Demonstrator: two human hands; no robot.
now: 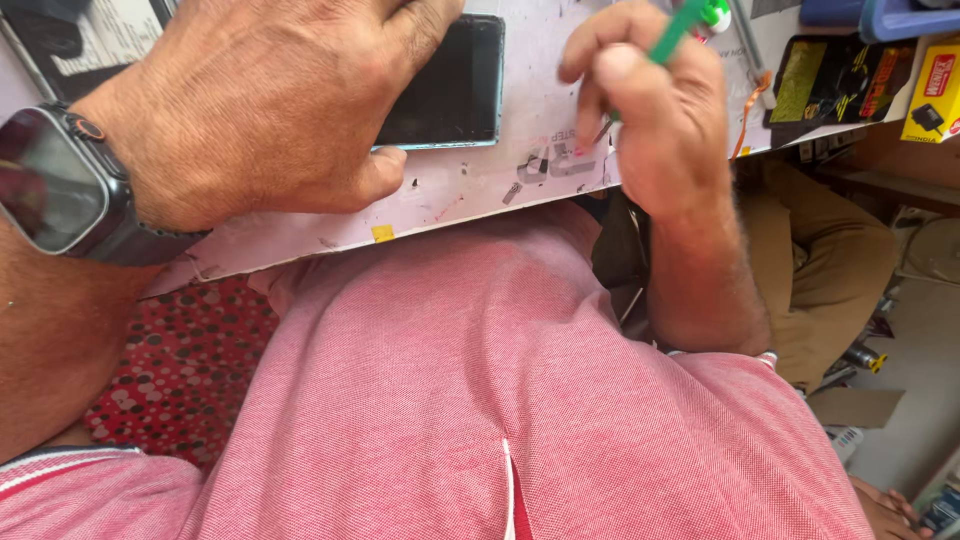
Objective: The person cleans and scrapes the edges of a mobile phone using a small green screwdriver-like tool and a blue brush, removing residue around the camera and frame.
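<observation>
- The phone (445, 85) lies flat with its dark glass up on a pale work board (480, 185), in the upper middle of the frame, its top cut off by the frame edge.
- The left hand (260, 110), upper left, rests palm down over the phone's left part; the fingers curl over it and the thumb lies along the board just below its lower edge. It presses the phone down rather than pinching it.
- A smartwatch (55, 180) sits on that wrist at the far left.
- The right hand (655, 115), upper middle right, has its fingers bunched in a pinch around a green tool (678, 30), whose tip points down toward small grey parts (555, 165) on the board just right of the phone.
- The phone looks thin, stiff and light, and its glass likely slick and easy to crack. Holding it by the long edges or flat under a palm seems safest, with no load on the middle of the glass.
- A yellow box (935, 100) and dark packets (830, 85) lie in the upper right corner.
- A red shirt (500, 400) fills the lower frame.
</observation>
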